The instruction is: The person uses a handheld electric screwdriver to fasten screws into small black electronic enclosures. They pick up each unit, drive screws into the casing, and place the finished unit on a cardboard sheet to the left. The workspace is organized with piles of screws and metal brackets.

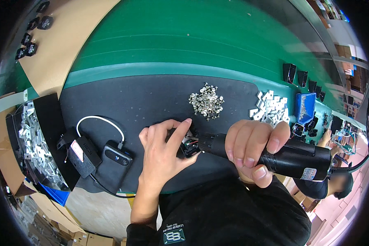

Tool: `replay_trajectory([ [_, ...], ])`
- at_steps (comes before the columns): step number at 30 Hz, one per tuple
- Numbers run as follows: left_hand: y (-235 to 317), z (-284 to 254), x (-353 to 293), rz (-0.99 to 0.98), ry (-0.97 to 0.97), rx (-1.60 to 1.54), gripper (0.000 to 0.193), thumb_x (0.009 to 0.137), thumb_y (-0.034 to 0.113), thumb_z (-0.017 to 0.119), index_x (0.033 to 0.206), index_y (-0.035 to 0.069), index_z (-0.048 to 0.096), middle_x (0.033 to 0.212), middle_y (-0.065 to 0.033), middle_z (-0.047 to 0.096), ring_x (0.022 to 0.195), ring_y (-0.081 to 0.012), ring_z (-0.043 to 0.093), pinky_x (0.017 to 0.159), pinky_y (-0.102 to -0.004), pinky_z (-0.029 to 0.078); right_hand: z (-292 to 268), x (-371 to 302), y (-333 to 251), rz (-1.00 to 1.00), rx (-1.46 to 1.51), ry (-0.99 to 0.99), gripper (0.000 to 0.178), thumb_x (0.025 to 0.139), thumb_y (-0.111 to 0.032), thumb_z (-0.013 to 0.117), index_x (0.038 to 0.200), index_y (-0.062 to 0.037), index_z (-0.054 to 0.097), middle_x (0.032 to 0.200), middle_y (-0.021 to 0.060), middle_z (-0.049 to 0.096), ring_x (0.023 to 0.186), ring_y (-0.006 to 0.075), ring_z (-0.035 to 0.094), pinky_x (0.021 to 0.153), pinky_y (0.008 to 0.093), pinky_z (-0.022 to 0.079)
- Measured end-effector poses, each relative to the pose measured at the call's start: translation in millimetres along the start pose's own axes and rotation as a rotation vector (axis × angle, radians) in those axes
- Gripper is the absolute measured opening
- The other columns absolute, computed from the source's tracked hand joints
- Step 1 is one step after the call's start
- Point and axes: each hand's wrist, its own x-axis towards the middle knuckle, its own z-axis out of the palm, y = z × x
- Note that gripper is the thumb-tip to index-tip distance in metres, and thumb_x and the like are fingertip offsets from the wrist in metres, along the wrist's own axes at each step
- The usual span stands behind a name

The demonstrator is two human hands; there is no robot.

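My right hand [254, 147] grips a black electric screwdriver [291, 158] that lies almost level, its tip pointing left. The tip meets a small black part with wires [189, 146] on the dark mat [151, 102]. My left hand [162, 153] pins that part down, fingers curled over it. A pile of small silver screws [206, 101] lies just beyond the part on the mat.
A black power bank [117, 158] with a white cable [100, 121] and a black box [84, 156] sit left of my hands. A bin of metal brackets [35, 143] stands far left. White pieces [270, 107], a blue tray [305, 107] and another person [336, 180] are on the right, beside the green conveyor belt [192, 37].
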Motion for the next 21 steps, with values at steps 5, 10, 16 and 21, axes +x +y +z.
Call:
replay_trajectory([
  [5, -1, -1, 1, 0.017, -0.007, -0.011, 0.073, 0.045, 0.022, 0.081, 0.114, 0.011, 0.061, 0.096, -0.0018, 0.057, 0.088, -0.0195, 0.052, 0.086, -0.0383, 0.031, 2, 5, 2, 0.009, 0.007, -0.032, 0.034, 0.071, 0.001, 0.066, 0.098, -0.0068, 0.047, 0.069, 0.0044, 0.055, 0.058, 0.0170, 0.056, 0.056, 0.0325, 0.049],
  [10, 2, -2, 0, -0.004, -0.030, -0.031, 0.065, 0.053, 0.027, 0.082, 0.114, 0.013, 0.063, 0.097, -0.0018, 0.057, 0.089, -0.0198, 0.051, 0.082, -0.0386, 0.031, 3, 9, 3, 0.047, -0.022, -0.079, 0.032, 0.068, 0.003, 0.067, 0.093, -0.0062, 0.049, 0.066, 0.0056, 0.057, 0.053, 0.0185, 0.056, 0.053, 0.0329, 0.049],
  [16, 5, -1, 3, -0.007, -0.017, -0.048, 0.065, 0.053, 0.028, 0.082, 0.113, 0.013, 0.063, 0.095, -0.0019, 0.057, 0.088, -0.0204, 0.052, 0.082, -0.0399, 0.031, 9, 13, 1, 0.059, -0.091, -0.060, 0.034, 0.070, 0.004, 0.067, 0.097, -0.0063, 0.048, 0.067, 0.0059, 0.057, 0.056, 0.0194, 0.056, 0.055, 0.0343, 0.048],
  [21, 12, -14, 5, 0.041, -0.029, -0.017, 0.069, 0.054, 0.030, 0.082, 0.117, 0.012, 0.058, 0.092, -0.0034, 0.054, 0.090, -0.0218, 0.051, 0.081, -0.0394, 0.033, 13, -3, -3, 0.089, -0.041, 0.096, 0.033, 0.078, 0.000, 0.063, 0.101, -0.0112, 0.043, 0.073, 0.0036, 0.052, 0.063, 0.0175, 0.055, 0.062, 0.0349, 0.047],
])
